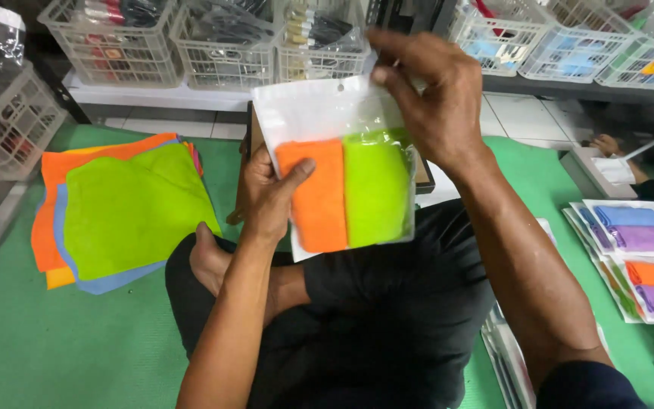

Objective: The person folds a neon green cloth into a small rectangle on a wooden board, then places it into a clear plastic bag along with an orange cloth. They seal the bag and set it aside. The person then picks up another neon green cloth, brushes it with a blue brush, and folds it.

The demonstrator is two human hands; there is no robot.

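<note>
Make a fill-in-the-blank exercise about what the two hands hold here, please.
1. Both hands hold one clear pouch with an orange cloth and a ____ cloth inside.
2. The left hand presses its thumb on the ____ cloth.
3. The right hand grips the pouch at its ____ edge.
4. The cloth pile lies on a ____ mat.

Missing words: green; orange; top; green
</note>
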